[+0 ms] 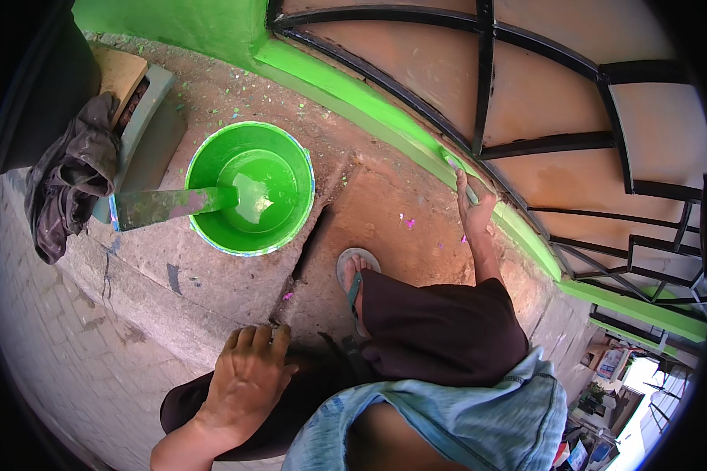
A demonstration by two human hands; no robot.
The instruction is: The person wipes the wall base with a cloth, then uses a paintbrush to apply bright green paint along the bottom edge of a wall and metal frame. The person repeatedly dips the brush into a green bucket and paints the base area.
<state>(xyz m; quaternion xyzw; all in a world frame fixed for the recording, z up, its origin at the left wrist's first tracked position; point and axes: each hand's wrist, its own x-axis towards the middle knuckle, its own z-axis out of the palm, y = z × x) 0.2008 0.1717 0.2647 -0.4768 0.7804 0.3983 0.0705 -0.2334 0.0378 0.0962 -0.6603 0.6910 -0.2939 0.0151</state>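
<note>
My right hand (481, 212) grips a paintbrush (452, 162) with its fingers closed round the handle. The bristle end meets the bright green ledge (393, 118) at the foot of a black metal grille. My left hand (247, 378) lies over my left knee, palm down, with nothing in it and its fingers stretched out. Ahead of it, on the concrete, stands a bucket (212, 161) with green paint (247, 188) inside. A flat paint-smeared strip (157, 208) leans over the bucket's left rim and dips into the paint.
A dark crumpled cloth (83, 161) hangs over a grey-green block (145, 125) left of the bucket. A dark gap (310, 243) runs through the concrete. The black grille (483, 78) rises along the right. My sandalled foot (355, 271) rests below it; paving (63, 330) lies lower left.
</note>
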